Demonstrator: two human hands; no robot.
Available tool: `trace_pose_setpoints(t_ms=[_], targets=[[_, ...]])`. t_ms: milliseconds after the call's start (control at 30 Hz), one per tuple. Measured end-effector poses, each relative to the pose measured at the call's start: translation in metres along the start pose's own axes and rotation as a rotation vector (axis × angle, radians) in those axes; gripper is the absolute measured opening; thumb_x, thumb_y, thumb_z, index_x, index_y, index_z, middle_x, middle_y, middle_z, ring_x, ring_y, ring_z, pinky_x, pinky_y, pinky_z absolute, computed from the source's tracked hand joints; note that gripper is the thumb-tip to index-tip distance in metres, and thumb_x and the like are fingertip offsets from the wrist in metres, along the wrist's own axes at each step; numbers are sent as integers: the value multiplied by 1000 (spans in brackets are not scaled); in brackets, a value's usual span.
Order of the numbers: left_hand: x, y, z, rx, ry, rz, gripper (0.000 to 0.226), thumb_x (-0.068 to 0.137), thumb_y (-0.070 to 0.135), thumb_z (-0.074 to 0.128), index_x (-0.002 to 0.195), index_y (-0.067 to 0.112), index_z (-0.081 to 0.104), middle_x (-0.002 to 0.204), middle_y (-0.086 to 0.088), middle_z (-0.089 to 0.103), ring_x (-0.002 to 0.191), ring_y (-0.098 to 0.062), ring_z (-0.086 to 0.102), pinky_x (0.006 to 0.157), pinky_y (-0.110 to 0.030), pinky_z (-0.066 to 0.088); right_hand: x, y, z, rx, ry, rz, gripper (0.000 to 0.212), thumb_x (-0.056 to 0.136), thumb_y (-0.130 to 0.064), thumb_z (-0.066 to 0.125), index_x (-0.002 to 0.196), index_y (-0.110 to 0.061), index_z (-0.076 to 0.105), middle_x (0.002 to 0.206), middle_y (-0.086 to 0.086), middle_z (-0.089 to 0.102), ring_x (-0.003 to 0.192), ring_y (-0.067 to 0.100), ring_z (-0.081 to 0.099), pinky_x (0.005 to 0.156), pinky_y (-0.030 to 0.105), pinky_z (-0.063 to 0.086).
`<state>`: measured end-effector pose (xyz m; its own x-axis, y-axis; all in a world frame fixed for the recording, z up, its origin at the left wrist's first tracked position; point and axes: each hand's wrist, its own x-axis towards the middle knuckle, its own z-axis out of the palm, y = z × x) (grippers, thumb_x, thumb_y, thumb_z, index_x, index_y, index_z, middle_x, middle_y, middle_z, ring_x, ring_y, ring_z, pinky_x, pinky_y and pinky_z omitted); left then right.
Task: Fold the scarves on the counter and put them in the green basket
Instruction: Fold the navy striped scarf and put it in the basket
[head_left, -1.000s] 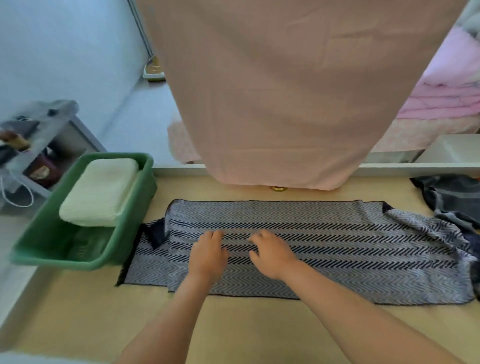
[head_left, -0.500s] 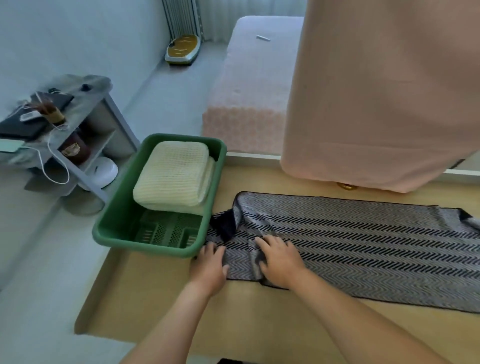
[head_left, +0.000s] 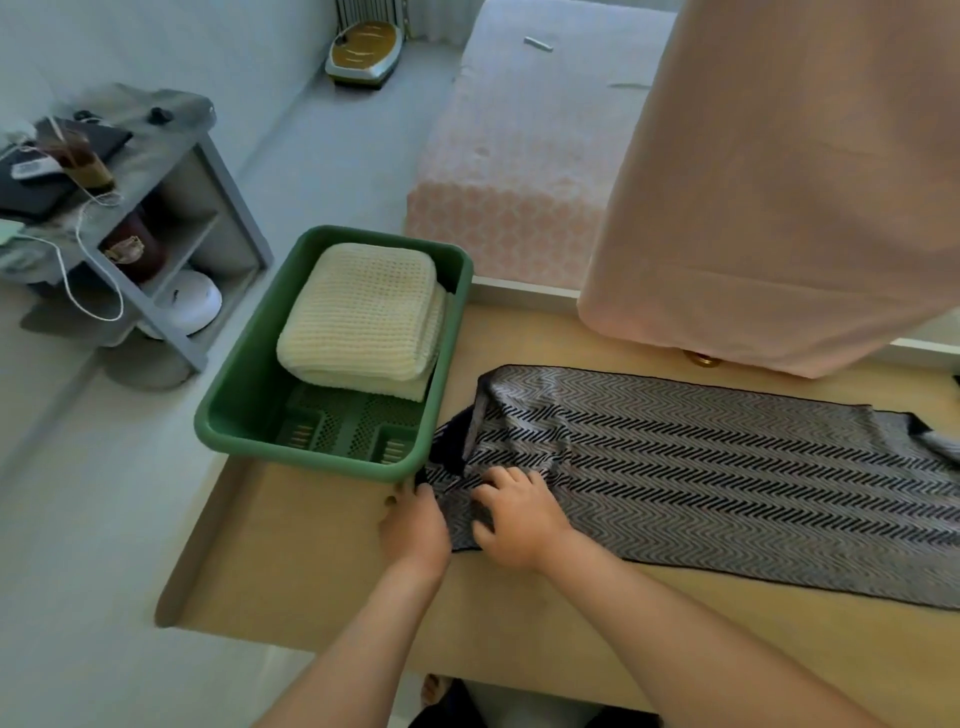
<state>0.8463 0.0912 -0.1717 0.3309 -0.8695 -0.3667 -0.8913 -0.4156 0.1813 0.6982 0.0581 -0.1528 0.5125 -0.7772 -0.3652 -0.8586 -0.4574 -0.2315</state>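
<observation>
head view: the grey zigzag scarf (head_left: 727, 478) lies flat along the counter (head_left: 311, 571), its left end rumpled beside the green basket (head_left: 311, 464). my left hand (head_left: 415, 527) and right hand (head_left: 519, 525) pinch that end. a folded cream scarf (head_left: 363, 312) fills the basket's far half.

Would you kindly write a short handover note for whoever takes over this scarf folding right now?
Left hand: grips the left end of the grey zigzag scarf, right beside the green basket.
Right hand: pinches the same end, with the fabric bunched under its fingers.
The grey scarf lies spread along the counter, unfolded; its right end runs out of view.
Done: one cream folded scarf is in the basket.
Left: fold the grey scarf and put it in the basket.
</observation>
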Motion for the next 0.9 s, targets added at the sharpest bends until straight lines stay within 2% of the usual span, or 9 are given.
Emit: trace_pose_setpoints(t_ms=[133,233,300,400,533,600,667,767,900], targets=[[-2,20,-5,-396,-39,229,12,95,21,52,99,10,55,112,-11,54,105,-31,53,85,-37,42,-4,8,-17,563,120,174,32,94,-43,51,116,-28,70,112,-7,66,110,14,57,99,35,45],[-5,56,-26,-604,-64,312,10,96,24,55,91,15,54,97,-1,59,91,-19,56,70,-31,37,-13,29,-47,1027,88,311,28,97,-45,52,99,-28,74,91,-9,71,85,12,65,74,38,56],[-6,85,-41,-664,-68,351,9,95,27,57,86,26,55,88,8,63,83,-12,58,65,-29,39,-24,50,-66,1182,90,366,25,98,-45,55,102,-27,72,86,-4,69,72,16,64,57,32,52],[-9,131,-55,-713,-140,432,12,93,27,61,85,36,59,85,14,66,81,-6,62,70,-28,49,-45,90,-90,1248,129,436,19,97,-34,62,111,-24,68,89,-2,71,67,11,64,57,25,53],[-16,194,-52,-718,-256,516,19,93,21,61,106,34,63,103,16,68,98,-6,63,89,-29,51,-74,157,-104,1397,206,556,19,97,-19,63,115,-20,70,101,1,75,90,19,71,81,37,60],[-23,224,-46,-791,-279,498,23,95,17,57,112,32,60,112,14,66,100,-8,62,91,-28,51,-89,193,-106,1376,278,618,19,99,-14,60,110,-22,73,107,0,73,96,20,69,85,41,59],[-30,249,-38,-800,-204,493,22,97,13,53,108,31,59,109,13,64,95,-9,62,89,-24,50,-107,227,-109,1319,380,705,25,100,-12,55,98,-27,75,112,-1,71,104,22,65,91,43,56],[-39,273,-22,-645,-68,524,22,96,7,48,101,27,58,99,12,61,93,-4,58,81,-12,42,-136,274,-107,1283,543,865,34,101,-6,42,97,-20,73,109,7,67,103,32,60,89,45,50],[-41,286,10,-372,-14,550,16,95,11,50,102,23,59,102,8,58,93,-13,58,83,-27,47,-168,326,-86,1077,592,1015,29,104,-13,38,112,-16,66,113,6,65,79,19,56,68,33,44]])
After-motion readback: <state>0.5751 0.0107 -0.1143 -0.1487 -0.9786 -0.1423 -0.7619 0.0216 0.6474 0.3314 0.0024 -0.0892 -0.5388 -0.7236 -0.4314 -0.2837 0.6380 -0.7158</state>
